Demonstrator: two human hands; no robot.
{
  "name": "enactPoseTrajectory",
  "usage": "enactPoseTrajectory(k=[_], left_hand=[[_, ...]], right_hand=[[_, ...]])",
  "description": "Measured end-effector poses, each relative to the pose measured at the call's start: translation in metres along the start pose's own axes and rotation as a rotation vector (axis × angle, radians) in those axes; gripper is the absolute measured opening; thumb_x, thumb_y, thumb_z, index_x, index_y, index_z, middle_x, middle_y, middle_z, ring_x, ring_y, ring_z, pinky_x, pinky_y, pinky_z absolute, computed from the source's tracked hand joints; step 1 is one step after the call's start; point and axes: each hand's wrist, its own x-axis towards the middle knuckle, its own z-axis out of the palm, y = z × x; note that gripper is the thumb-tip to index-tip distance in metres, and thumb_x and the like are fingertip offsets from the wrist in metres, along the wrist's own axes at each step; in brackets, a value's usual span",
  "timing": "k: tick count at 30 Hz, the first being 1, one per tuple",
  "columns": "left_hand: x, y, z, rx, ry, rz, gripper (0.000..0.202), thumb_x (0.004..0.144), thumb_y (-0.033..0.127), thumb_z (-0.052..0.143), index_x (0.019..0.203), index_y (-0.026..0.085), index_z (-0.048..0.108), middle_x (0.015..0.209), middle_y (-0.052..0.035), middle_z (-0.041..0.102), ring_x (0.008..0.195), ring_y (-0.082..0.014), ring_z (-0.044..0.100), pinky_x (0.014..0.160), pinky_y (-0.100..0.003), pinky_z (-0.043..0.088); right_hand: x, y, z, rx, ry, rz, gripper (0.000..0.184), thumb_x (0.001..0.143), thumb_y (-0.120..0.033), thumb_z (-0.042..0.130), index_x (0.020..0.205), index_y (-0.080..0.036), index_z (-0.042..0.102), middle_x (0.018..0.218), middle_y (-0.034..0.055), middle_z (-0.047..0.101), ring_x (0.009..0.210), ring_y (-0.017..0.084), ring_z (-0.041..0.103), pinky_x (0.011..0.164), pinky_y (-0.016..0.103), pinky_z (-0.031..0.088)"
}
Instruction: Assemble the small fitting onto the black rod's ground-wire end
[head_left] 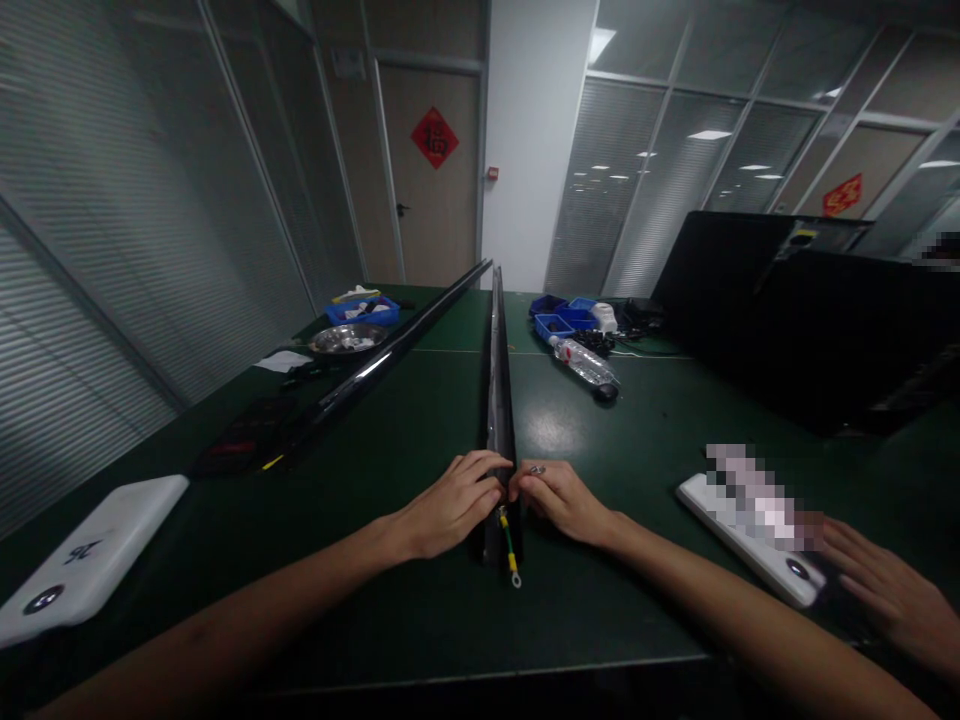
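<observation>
A long black rail runs away from me down the middle of the dark green table. My left hand grips the rail's near end from the left, fingers curled on its edge. My right hand pinches at the rail from the right, with a small metal part at its fingertips. A yellow-green wire with a ring terminal hangs out of the rail's near end between my hands.
A second black rail lies diagonally to the left. A white device sits front left. Blue bins, a plastic bottle and a metal bowl stand at the back. Another person's hand rests by a white device at right.
</observation>
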Motion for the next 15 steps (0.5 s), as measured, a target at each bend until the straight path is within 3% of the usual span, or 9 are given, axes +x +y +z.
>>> enactPoseTrajectory(k=[8,15], left_hand=[[0.0000,-0.0005,0.0014,-0.006,0.025,0.011,0.039,0.109,0.030,0.029,0.119,0.019,0.066,0.143,-0.0084,0.053,0.137,-0.0254,0.041,0.118,-0.046,0.035],[0.0000,0.0008,-0.0006,-0.008,0.012,0.005,0.038,0.109,0.030,0.030,0.120,0.020,0.065,0.143,-0.0077,0.052,0.137,-0.0256,0.042,0.117,-0.046,0.036]], right_hand=[[-0.0005,-0.0006,0.0027,-0.066,0.081,-0.020,0.044,0.109,-0.043,0.036,0.091,-0.015,0.066,0.070,-0.0004,0.054,0.058,0.011,0.050,0.057,0.022,0.042],[-0.0003,0.0010,0.0012,-0.041,0.047,-0.001,0.044,0.109,-0.042,0.038,0.092,-0.015,0.068,0.072,-0.0005,0.055,0.057,0.011,0.050,0.057,0.022,0.041]])
